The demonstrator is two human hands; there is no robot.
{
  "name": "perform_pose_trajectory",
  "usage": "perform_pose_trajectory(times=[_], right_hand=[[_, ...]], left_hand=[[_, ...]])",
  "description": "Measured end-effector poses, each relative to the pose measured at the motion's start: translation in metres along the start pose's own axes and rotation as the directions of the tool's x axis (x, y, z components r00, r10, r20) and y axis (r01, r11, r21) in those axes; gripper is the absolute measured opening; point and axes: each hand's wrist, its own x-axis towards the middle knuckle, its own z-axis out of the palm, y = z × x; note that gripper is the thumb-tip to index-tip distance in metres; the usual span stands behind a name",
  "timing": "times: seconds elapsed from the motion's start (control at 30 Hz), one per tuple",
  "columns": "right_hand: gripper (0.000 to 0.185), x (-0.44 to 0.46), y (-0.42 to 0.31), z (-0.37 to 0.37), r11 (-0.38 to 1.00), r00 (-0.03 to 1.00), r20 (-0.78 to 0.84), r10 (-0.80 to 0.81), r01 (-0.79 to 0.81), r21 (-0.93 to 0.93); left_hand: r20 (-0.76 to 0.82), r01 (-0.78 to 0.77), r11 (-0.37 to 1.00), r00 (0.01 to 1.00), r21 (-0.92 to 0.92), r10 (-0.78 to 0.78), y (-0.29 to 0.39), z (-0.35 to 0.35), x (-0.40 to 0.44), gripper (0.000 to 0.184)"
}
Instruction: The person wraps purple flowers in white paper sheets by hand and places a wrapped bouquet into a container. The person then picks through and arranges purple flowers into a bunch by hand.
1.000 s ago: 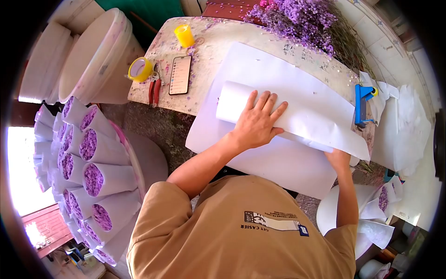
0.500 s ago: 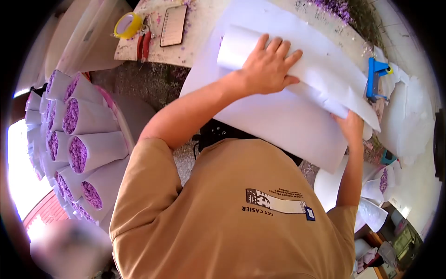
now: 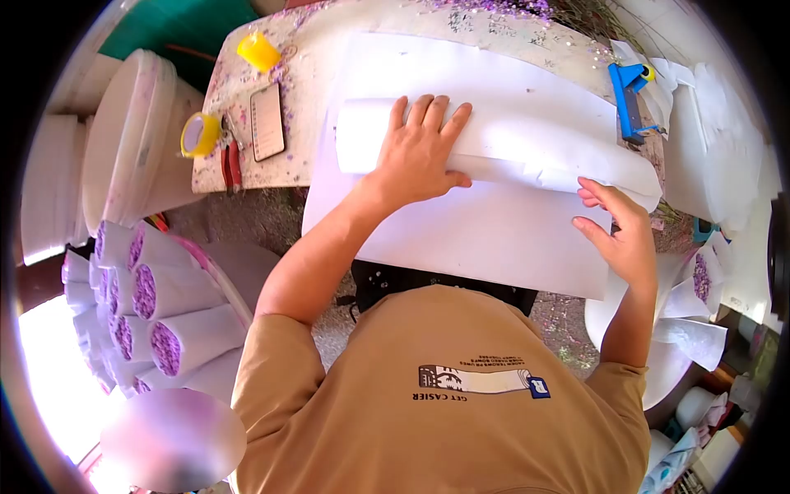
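- One paper roll [image 3: 535, 151], white: on a sheet [image 3: 461, 239], over the desk [image 3: 314, 66].
- One left hand [image 3: 415, 156]: fingers flat on the roll's left part, slightly apart, roll beneath them.
- One right hand [image 3: 625, 232]: fingers parted from thumb, by the roll's near right edge; contact cannot be told.
- One blue dispenser [image 3: 627, 105]: right of the sheet.

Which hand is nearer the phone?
Left. The left hand rests on the paper roll, right of the phone; the right hand is farther off, by the roll's right end.
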Motion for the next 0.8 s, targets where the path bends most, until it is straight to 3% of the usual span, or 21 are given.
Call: perform_pose_trajectory(times=[0.07, 0.17, 0.2, 0.23, 0.3, 0.37, 0.43, 0.47, 0.53, 0.57, 0.63, 0.67, 0.73, 0.8], right_hand=[[0.039, 0.006, 0.007, -0.005, 0.953, 0.997, -0.068, 0.022, 0.0, 0.304], [0.027, 0.012, 0.053, -0.01, 0.957, 0.964, -0.235, 0.126, -0.056, 0.285], [0.025, 0.015, 0.076, -0.009, 0.871, 0.922, -0.274, 0.273, -0.117, 0.477], [0.024, 0.016, 0.104, -0.011, 0.749, 0.856, -0.301, 0.42, -0.14, 0.648], [0.025, 0.023, 0.156, -0.031, 0.677, 0.734, -0.418, 0.536, -0.077, 0.732], [0.029, 0.026, 0.217, -0.052, 0.563, 0.51, -0.439, 0.74, -0.112, 0.819], [0.04, 0.036, 0.264, -0.063, 0.647, 0.356, -0.586, 0.728, -0.075, 0.758], [0.04, 0.043, 0.288, -0.067, 0.656, 0.336, -0.603, 0.724, -0.062, 0.752], [0.052, 0.057, 0.318, -0.072, 0.55, 0.424, -0.406, 0.809, -0.304, 0.778], [0.052, 0.063, 0.324, -0.072, 0.548, 0.419, -0.41, 0.81, -0.291, 0.784], [0.042, 0.087, 0.318, -0.071, 0.518, 0.534, -0.24, 0.811, -0.462, 0.72], [0.042, 0.096, 0.314, -0.072, 0.514, 0.53, -0.245, 0.812, -0.451, 0.729], [0.041, 0.108, 0.309, -0.07, 0.513, 0.662, -0.098, 0.743, -0.47, 0.718], [0.041, 0.117, 0.33, -0.063, 0.568, 0.781, -0.181, 0.597, -0.253, 0.783]], left_hand=[[0.038, -0.001, 1.0, 0.999, 0.003, 0.0, 0.001, -0.005, 0.002, 0.101], [0.126, 0.052, 0.998, 0.991, -0.04, -0.046, 0.006, -0.012, 0.004, 0.108], [0.14, 0.051, 0.998, 0.989, -0.046, -0.044, 0.008, -0.012, 0.005, 0.109], [0.16, 0.075, 0.997, 0.985, -0.037, -0.068, 0.013, -0.014, 0.007, 0.11], [0.182, 0.083, 0.996, 0.98, -0.03, -0.076, 0.018, -0.014, 0.008, 0.114], [0.165, 0.047, 0.999, 0.985, -0.009, -0.045, 0.021, -0.016, 0.01, 0.114], [0.162, 0.027, 0.999, 0.986, 0.026, -0.031, 0.025, -0.018, 0.012, 0.115], [0.163, 0.028, 0.999, 0.986, 0.028, -0.032, 0.026, -0.02, 0.012, 0.115], [0.161, 0.022, 0.999, 0.986, 0.045, -0.029, 0.028, -0.022, 0.014, 0.115], [0.161, 0.02, 0.999, 0.987, 0.048, -0.028, 0.029, -0.022, 0.014, 0.114], [0.157, 0.009, 0.998, 0.987, 0.064, -0.019, 0.031, -0.023, 0.016, 0.113], [0.165, 0.014, 0.998, 0.986, 0.069, -0.025, 0.032, -0.024, 0.016, 0.113], [0.188, 0.02, 0.997, 0.982, 0.072, -0.033, 0.033, -0.023, 0.017, 0.113], [0.2, 0.02, 0.997, 0.979, 0.073, -0.034, 0.032, -0.023, 0.015, 0.113]])
